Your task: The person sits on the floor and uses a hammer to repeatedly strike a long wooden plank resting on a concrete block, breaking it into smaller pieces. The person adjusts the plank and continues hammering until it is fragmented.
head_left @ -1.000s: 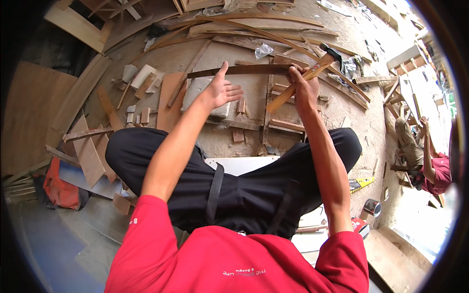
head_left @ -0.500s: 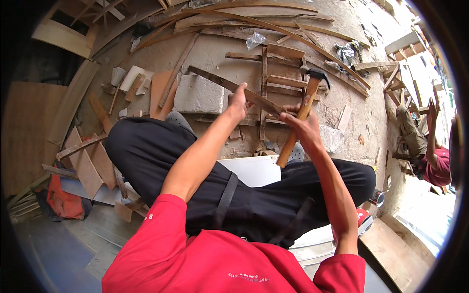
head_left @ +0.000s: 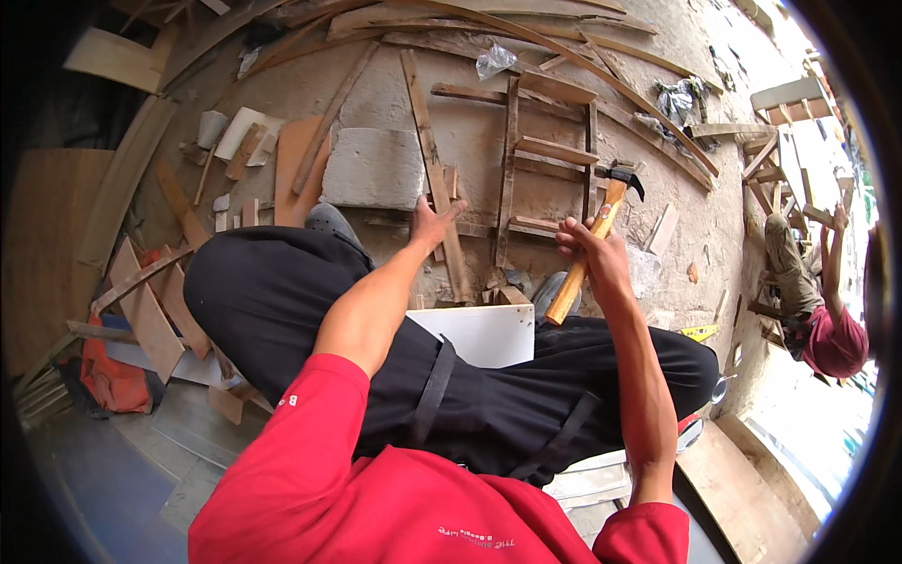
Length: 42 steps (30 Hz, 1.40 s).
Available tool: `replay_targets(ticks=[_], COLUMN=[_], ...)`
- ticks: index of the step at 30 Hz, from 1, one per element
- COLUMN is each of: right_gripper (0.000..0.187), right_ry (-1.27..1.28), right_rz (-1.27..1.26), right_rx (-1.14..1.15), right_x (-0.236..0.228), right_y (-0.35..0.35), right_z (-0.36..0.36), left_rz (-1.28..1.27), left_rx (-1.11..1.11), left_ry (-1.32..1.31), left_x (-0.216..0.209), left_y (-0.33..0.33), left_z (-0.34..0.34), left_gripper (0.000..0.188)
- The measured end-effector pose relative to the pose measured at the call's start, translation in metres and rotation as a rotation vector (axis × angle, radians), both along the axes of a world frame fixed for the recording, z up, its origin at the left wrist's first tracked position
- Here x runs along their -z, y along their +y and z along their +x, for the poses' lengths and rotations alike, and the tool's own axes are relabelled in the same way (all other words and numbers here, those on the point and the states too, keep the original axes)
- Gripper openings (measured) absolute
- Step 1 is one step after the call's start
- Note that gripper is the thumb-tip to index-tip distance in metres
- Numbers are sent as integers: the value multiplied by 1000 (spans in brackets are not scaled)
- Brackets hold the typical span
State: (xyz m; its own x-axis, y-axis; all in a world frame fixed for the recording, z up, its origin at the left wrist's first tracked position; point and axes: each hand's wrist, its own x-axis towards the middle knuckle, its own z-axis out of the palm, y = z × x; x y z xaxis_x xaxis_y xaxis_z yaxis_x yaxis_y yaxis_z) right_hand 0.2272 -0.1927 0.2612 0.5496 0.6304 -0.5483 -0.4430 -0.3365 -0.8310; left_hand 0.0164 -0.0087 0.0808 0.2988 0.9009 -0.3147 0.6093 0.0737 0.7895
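My left hand (head_left: 434, 221) is closed around a long narrow wooden strip (head_left: 429, 141). The strip stands nearly lengthwise in front of me, its near end by the white board (head_left: 481, 336) between my legs. In my right hand (head_left: 594, 252) is a claw hammer (head_left: 609, 209) with a yellowish wooden handle, gripped partway along. Its black head points away from me and is apart from the strip. A pale rectangular block (head_left: 373, 169) lies on the ground just left of the strip.
Beyond my hands a ladder-like wooden frame (head_left: 508, 169) lies on the ground. Long planks (head_left: 648, 141) curve across the far side. Board offcuts (head_left: 141, 310) and an orange-red bag (head_left: 113, 376) are at left. Another person (head_left: 827, 329) sits at the far right.
The strip has swung from a slant across both hands to nearly lengthwise in my left hand. My right hand has come off it, moving slightly right with the hammer.
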Motion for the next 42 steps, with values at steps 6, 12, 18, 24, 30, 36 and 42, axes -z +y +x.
replay_targets(ticks=[6,12,18,24,30,36,42], right_gripper=[34,28,27,26,29,28,23], right_ry=[-9,-46,-32,-57,-139,-192,-146], right_rz=[-52,-83,-118,-184,-212,-246,-126], right_rx=[-38,-95,-93,-153,-252,-295,-260], right_x=[11,13,14,25,28,24,21], right_y=[19,28,34,34,36,35,45], right_z=[6,4,5,5,2,3,-1], left_rz=[-17,67,74,-45,4,-47,-370], left_rx=[199,290,377,434,475,460,127], left_ry=[176,414,539,593,576,500,-66], left_x=[20,51,46,36,61,51,27], left_y=[40,46,42,48,46,42,39], left_z=[4,-1,1,2,-12,-12,-12], left_gripper=[91,73,57,65,69,68,49])
